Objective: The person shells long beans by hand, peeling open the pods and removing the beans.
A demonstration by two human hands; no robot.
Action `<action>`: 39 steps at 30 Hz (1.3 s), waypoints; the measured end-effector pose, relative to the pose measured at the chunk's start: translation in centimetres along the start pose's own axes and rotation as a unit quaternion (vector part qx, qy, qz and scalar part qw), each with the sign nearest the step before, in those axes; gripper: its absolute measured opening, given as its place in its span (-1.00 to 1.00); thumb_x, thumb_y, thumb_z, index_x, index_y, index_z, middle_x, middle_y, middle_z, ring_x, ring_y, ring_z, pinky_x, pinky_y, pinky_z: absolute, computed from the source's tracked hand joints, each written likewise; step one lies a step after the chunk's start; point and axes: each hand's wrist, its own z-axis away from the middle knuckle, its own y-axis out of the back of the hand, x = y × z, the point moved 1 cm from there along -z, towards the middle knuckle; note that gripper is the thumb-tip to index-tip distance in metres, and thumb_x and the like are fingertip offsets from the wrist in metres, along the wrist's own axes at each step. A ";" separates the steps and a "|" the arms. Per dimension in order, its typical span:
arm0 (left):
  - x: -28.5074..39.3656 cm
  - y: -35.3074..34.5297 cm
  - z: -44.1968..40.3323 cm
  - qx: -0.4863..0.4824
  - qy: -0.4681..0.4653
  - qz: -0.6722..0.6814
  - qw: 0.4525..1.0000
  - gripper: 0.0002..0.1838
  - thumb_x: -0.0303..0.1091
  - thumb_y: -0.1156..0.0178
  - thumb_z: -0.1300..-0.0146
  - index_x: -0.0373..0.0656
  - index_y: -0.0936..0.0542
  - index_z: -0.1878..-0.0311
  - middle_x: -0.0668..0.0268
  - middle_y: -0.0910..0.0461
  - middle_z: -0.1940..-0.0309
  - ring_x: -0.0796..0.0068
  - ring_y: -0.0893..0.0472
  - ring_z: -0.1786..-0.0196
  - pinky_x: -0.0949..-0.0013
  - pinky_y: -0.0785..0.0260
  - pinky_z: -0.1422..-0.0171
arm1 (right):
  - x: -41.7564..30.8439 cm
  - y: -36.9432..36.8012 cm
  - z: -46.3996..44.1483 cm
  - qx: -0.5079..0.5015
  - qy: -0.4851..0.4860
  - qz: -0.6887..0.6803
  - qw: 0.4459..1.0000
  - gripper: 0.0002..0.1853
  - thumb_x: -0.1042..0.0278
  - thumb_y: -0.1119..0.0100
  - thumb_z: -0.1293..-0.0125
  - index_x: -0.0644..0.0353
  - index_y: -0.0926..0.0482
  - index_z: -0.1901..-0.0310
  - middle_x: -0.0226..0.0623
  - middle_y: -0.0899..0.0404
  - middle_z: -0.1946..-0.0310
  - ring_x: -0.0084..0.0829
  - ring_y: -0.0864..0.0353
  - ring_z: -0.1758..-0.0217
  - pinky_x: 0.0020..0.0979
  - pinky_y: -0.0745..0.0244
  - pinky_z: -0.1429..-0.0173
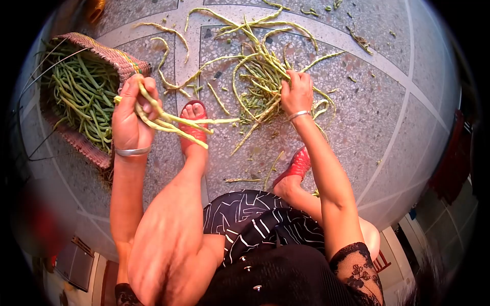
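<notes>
Beans (164, 117) are grasped in the left hand (132, 109), ends projecting toward the pile (263, 84) on the floor (367, 137). I judge the step in hand to be picking beans from that pile; the next move likely calls for a light pinch to separate single beans from the tangle. The right hand (298, 95) is at the pile's right edge, fingers curled; I cannot tell whether its grip is closed on a bean. The basket (125, 62) is beside the left hand.
</notes>
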 end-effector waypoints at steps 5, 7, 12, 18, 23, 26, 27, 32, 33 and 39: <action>-1.8 -0.8 0.5 -0.019 0.060 -0.003 0.998 -0.86 -0.31 0.12 -0.33 -0.15 -0.36 0.21 0.43 -0.27 0.58 0.67 -0.22 0.53 0.62 -0.11 0.52 | 0.9 -0.9 -1.1 -0.079 0.037 0.121 0.989 -0.83 0.39 -0.16 -0.02 0.08 -0.47 0.30 -0.30 -0.43 0.34 -0.21 -0.40 0.16 -0.23 -0.30 0.15; -2.6 -1.0 0.7 0.015 0.082 -0.039 0.996 -0.84 -0.27 0.15 -0.35 -0.14 -0.35 0.24 0.48 -0.20 0.63 0.68 -0.16 0.55 0.61 -0.03 0.54 | 0.8 -0.4 -1.2 -0.061 0.048 0.039 0.996 -0.87 0.41 -0.14 -0.03 0.12 -0.46 0.34 -0.28 -0.45 0.37 -0.20 -0.42 0.19 -0.22 -0.31 0.15; -4.3 -1.1 0.7 0.024 0.122 -0.120 0.985 -0.87 -0.30 0.01 -0.29 -0.16 -0.38 0.29 0.48 -0.25 0.66 0.70 -0.29 0.55 0.61 -0.21 0.49 | -0.6 2.1 -0.1 -0.124 -0.088 -0.304 0.940 -0.87 0.41 -0.12 -0.12 0.24 -0.51 0.30 -0.23 -0.51 0.40 -0.34 -0.51 0.34 -0.41 -0.39 0.24; -5.8 -2.8 0.7 -0.017 0.027 -0.351 0.936 -0.92 -0.43 -0.16 -0.16 -0.20 -0.51 0.31 0.47 -0.46 0.45 0.79 -0.37 0.40 0.66 -0.24 0.36 | -5.3 6.3 0.5 -0.224 -0.206 -0.472 0.827 -0.79 0.34 -0.02 -0.28 0.30 -0.54 0.22 -0.50 -0.47 0.56 -0.73 -0.38 0.54 -0.66 -0.25 0.50; -6.2 -4.5 0.9 -0.077 -0.124 -0.493 0.858 -0.89 -0.49 -0.18 -0.11 -0.20 -0.55 0.26 0.40 -0.53 0.42 0.69 -0.45 0.41 0.57 -0.30 0.35 | -9.0 8.5 1.5 -0.283 -0.230 -0.502 0.784 -0.79 0.31 0.00 -0.29 0.26 -0.56 0.25 -0.56 -0.41 0.63 -0.78 -0.24 0.61 -0.70 -0.10 0.55; -6.5 -4.8 0.6 -0.104 -0.280 -0.565 0.769 -0.81 -0.49 -0.23 -0.03 -0.15 -0.56 0.23 0.30 -0.55 0.44 0.52 -0.52 0.46 0.46 -0.36 0.40 | -10.3 9.4 1.6 -0.317 -0.223 -0.518 0.762 -0.78 0.30 0.00 -0.29 0.27 -0.55 0.25 -0.59 -0.36 0.64 -0.79 -0.22 0.60 -0.71 -0.07 0.53; -6.3 -4.9 0.6 -0.114 -0.302 -0.588 0.742 -0.78 -0.49 -0.24 0.00 -0.14 -0.56 0.22 0.27 -0.55 0.44 0.45 -0.53 0.46 0.43 -0.37 0.40 | -10.7 9.6 1.6 -0.326 -0.219 -0.524 0.756 -0.78 0.30 0.00 -0.29 0.28 -0.55 0.24 -0.59 -0.35 0.64 -0.79 -0.22 0.59 -0.70 -0.06 0.53; -6.0 -4.4 0.8 -0.159 -0.330 -0.661 0.656 -0.73 -0.39 -0.25 0.01 -0.08 -0.55 0.18 0.30 -0.54 0.48 0.34 -0.54 0.49 0.39 -0.38 0.45 | -11.0 10.3 1.2 -0.369 -0.193 -0.540 0.731 -0.78 0.30 0.01 -0.29 0.28 -0.54 0.25 -0.61 -0.34 0.64 -0.78 -0.21 0.59 -0.69 -0.10 0.51; -5.9 -4.6 0.9 -0.162 -0.331 -0.668 0.647 -0.75 -0.39 -0.24 0.01 -0.07 -0.55 0.19 0.30 -0.54 0.49 0.34 -0.54 0.49 0.39 -0.38 0.46 | -11.1 10.5 1.2 -0.374 -0.183 -0.530 0.739 -0.78 0.30 0.01 -0.30 0.28 -0.54 0.25 -0.61 -0.35 0.63 -0.77 -0.22 0.58 -0.68 -0.12 0.50; -5.6 -5.9 1.4 -0.208 -0.328 -0.671 0.632 -0.84 -0.39 -0.22 -0.01 -0.09 -0.54 0.29 0.30 -0.54 0.50 0.33 -0.53 0.51 0.38 -0.38 0.47 | -11.5 12.2 0.8 -0.363 -0.070 -0.428 0.825 -0.84 0.35 -0.04 -0.25 0.25 -0.53 0.26 -0.52 -0.41 0.59 -0.71 -0.30 0.56 -0.61 -0.25 0.47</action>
